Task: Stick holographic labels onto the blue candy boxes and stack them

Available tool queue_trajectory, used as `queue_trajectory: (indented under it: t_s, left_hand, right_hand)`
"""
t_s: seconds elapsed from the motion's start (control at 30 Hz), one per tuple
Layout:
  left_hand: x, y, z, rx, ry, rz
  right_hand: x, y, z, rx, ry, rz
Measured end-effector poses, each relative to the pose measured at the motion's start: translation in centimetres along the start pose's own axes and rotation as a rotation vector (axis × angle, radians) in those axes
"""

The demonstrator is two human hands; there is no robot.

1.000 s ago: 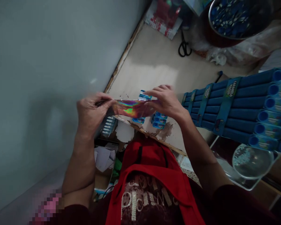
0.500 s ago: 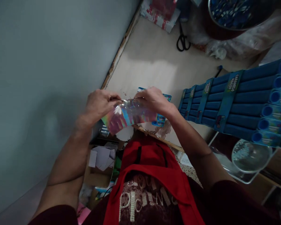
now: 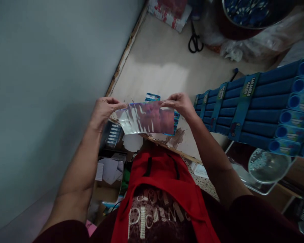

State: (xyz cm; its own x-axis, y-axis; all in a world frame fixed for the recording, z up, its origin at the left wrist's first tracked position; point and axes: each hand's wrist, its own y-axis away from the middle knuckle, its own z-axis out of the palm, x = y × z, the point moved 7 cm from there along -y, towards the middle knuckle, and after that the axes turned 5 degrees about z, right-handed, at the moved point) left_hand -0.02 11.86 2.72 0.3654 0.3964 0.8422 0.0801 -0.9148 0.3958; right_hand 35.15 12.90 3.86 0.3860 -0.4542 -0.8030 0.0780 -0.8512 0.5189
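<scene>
A shiny pinkish iridescent plastic sheet (image 3: 149,118), perhaps a film or flat bag, is stretched between my hands above the table's near edge. My left hand (image 3: 105,109) pinches its left top corner between thumb and fingers. At the upper right corner, my right hand (image 3: 179,105) grips it the same way. Behind and below the sheet, a blue printed pack (image 3: 152,97) lies on the table, mostly hidden by it.
To the right are stacked blue tubes (image 3: 266,101) in printed bands. Black-handled scissors (image 3: 195,43) lie farther back on the table (image 3: 157,64), near a pot (image 3: 240,32) of blue pieces. A clear container (image 3: 268,165) sits at lower right; a wall (image 3: 53,67) rises at left.
My hands have moved apart, my right one to the right and my left slightly left. The bunched plastic is now spread flatter and wider.
</scene>
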Motion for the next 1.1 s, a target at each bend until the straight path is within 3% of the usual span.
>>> queue_trajectory:
  t_s: [0.13, 0.23, 0.43, 0.53, 0.6, 0.63, 0.77, 0.83, 0.93, 1.1]
  left_hand:
    - [-3.2, 0.6, 2.0, -0.034, 0.174, -0.211]
    - [-4.4, 1.3, 4.0, -0.046, 0.303, -0.265]
    - [-4.3, 1.1, 8.6, 0.004, 0.371, -0.255]
    - [-4.2, 0.9, 9.5, 0.048, 0.331, -0.238]
    - [-4.2, 1.2, 9.8, 0.040, 0.314, -0.230]
    - [-4.1, 1.4, 9.8, 0.033, 0.309, -0.227]
    - [-3.5, 2.6, 9.2, 0.035, 0.324, -0.211]
    - [-3.4, 2.9, 9.1, 0.033, 0.341, -0.204]
    - [-3.7, 3.2, 9.2, 0.046, 0.358, -0.199]
    - [-4.8, 3.5, 9.4, 0.111, 0.395, -0.179]
  right_hand:
    - [2.3, 0.2, -0.4, -0.067, -0.145, 0.092]
    - [4.1, -0.2, -1.3, -0.050, -0.121, 0.123]
    - [7.0, -2.9, -5.0, 0.215, 0.462, 0.173]
    - [5.6, -2.8, -4.9, 0.437, 0.615, 0.022]
    - [3.5, -1.8, -2.2, 0.501, 0.615, -0.164]
    - [2.4, -1.2, -0.1, 0.469, 0.606, -0.255]
    - [-0.7, 0.6, 10.5, 0.145, 0.634, -0.475]
    - [-1.2, 1.1, 14.1, 0.057, 0.680, -0.496]
    - [-0.8, 1.3, 16.6, 0.017, 0.718, -0.490]
    - [1.3, 2.6, 17.4, -0.017, 0.705, -0.478]
